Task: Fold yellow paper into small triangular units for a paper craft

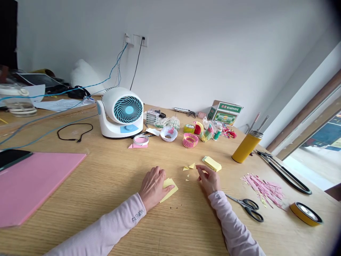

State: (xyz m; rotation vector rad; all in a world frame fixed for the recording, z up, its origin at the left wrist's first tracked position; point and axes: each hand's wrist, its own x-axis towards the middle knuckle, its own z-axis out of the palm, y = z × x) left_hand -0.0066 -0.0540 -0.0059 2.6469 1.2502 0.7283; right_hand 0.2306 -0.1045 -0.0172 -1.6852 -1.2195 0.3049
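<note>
Near the middle of the table, my left hand [153,187] lies over a few yellow paper slips [170,188], its thumb across them and its other fingers curled together. To the right, my right hand [209,179] hovers with bent, slightly parted fingers; nothing shows between them. Small folded yellow triangles [191,166] lie just beyond its fingertips, with tiny yellow scraps nearer. A stack of yellow slips [212,163] sits behind my right hand. Scissors [249,206] rest beside my right sleeve.
A white fan [121,112] stands back left, near paper baskets [190,140] and a tape roll [141,140]. Pink board [39,185] lies left. A yellow tumbler [246,146], pink paper strips [263,188] and yellow tape [306,213] are on the right.
</note>
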